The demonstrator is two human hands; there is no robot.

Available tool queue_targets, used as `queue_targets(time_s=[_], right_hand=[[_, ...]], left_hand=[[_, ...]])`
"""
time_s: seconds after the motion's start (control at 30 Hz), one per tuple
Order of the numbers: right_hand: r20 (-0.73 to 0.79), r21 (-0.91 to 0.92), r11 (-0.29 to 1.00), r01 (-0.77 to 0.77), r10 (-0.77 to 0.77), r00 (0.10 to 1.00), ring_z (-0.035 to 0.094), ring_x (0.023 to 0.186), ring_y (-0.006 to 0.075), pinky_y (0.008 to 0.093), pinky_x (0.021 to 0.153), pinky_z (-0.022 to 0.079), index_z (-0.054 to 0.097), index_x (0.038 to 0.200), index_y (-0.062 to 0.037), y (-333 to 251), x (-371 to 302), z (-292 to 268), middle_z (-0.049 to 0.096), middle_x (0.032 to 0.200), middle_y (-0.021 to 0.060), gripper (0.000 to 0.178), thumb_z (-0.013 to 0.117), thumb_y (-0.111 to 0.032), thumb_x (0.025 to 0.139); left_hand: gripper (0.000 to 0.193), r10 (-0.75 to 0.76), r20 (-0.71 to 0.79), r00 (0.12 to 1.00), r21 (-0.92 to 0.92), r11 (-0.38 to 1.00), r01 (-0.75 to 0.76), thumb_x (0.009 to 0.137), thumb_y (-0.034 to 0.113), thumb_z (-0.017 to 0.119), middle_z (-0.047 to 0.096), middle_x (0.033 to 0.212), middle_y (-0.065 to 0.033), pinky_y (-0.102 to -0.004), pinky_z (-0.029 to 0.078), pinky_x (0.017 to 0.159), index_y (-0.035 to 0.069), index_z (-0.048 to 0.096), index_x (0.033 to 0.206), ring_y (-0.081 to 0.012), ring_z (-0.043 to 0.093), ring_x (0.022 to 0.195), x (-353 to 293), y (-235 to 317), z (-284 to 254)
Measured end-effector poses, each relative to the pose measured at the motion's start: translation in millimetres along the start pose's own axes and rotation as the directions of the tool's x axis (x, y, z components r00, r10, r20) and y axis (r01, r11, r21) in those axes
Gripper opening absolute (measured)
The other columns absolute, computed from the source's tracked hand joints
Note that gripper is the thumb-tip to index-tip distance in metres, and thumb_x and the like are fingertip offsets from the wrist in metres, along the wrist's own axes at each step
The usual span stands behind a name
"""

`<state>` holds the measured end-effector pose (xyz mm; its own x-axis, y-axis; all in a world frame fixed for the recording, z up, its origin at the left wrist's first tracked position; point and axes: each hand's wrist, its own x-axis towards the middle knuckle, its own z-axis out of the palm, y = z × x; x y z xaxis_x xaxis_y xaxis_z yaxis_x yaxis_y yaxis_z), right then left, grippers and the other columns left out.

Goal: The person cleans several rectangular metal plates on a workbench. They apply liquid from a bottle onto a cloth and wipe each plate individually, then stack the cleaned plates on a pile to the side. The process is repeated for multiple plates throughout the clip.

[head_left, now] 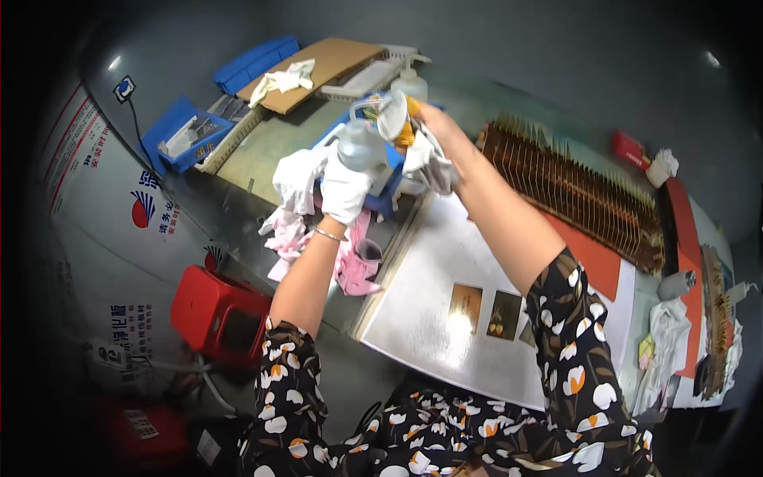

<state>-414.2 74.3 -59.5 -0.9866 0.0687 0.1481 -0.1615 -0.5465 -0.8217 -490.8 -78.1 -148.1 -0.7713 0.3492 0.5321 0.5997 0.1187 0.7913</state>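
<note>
My left hand [345, 189], in a white glove, is closed around a translucent squeeze bottle [362, 145] with a bent spout. My right hand [415, 119] is raised close beside the bottle, with orange-yellow coverings on its fingers. A white cloth [431, 161] hangs from its grip below the palm. A pale rounded piece [393, 117] sits at its fingertips near the spout; blur hides what it is. Under both hands is a blue bin [387, 195], partly covered. White cloth [296, 179] lies left of the left glove, and pink cloths [358, 266] hang below it.
A rack of upright thin plates [572, 187] stands on the right. Two small plates [466, 308] lie on the white worktop [413, 318]. A second bottle [409, 82], cardboard [326, 67] and a blue tray [258, 62] are at the back. A red stool [211, 306] stands left.
</note>
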Motion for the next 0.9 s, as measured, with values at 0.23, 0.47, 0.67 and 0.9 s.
queue_targets(time_s=[0.23, 0.47, 0.67, 0.9], right_hand=[[-0.083, -0.236, 0.972, 0.017, -0.038, 0.996, 0.054, 0.060, 0.0090, 0.0222, 0.051, 0.044, 0.059, 0.096, 0.0010, 5.2, 3.6, -7.7, 0.060, 0.076, 0.0044, 0.026, 0.046, -0.021, 0.092], [-0.105, -0.959, 0.277, -0.057, -0.163, 0.981, 0.052, 0.066, 0.0064, 0.0214, 0.057, 0.043, 0.060, 0.096, -0.0007, -45.5, -199.9, -26.6, 0.057, 0.075, 0.0005, 0.024, 0.048, -0.021, 0.091], [-0.561, -0.828, -0.036, -0.560, 0.069, 0.825, 0.060, 0.061, 0.0326, 0.0404, 0.059, 0.045, 0.060, 0.085, -0.0010, 13.0, -322.3, -40.7, 0.059, 0.064, 0.0195, 0.032, 0.065, -0.032, 0.077], [-0.339, -0.922, -0.187, -0.339, -0.037, 0.940, 0.060, 0.065, 0.0356, 0.0456, 0.059, 0.045, 0.061, 0.084, -0.0074, 57.1, -322.7, -54.1, 0.061, 0.067, 0.0175, 0.014, 0.057, -0.019, 0.077]], left_hand=[[0.052, 0.137, 0.000, 0.991, 0.127, 0.983, -0.135, 0.065, 0.024, 0.076, 0.061, 0.090, -0.0164, -0.0340, 0.048, 0.072, -0.004, 0.052, 0.101, -0.0246, 0.060, 0.083, 3.2, -14.3, -11.6], [0.078, 0.418, 0.295, 0.859, 0.180, 0.859, -0.479, 0.064, 0.030, 0.077, 0.045, 0.123, -0.0203, -0.0403, 0.031, 0.099, -0.002, 0.040, 0.125, -0.0338, 0.041, 0.117, -97.1, 66.7, 4.7], [0.083, 0.321, 0.838, 0.441, 0.094, 0.712, -0.696, 0.058, 0.052, 0.071, 0.038, 0.133, -0.0119, -0.0490, 0.019, 0.105, 0.006, 0.047, 0.123, -0.0314, 0.029, 0.128, -170.4, 98.1, 70.2], [0.085, 0.236, 0.878, 0.416, 0.194, 0.619, -0.761, 0.059, 0.058, 0.067, 0.034, 0.137, -0.0089, -0.0549, 0.017, 0.104, 0.014, 0.045, 0.128, -0.0298, 0.022, 0.132, -183.0, 91.9, 92.8]])
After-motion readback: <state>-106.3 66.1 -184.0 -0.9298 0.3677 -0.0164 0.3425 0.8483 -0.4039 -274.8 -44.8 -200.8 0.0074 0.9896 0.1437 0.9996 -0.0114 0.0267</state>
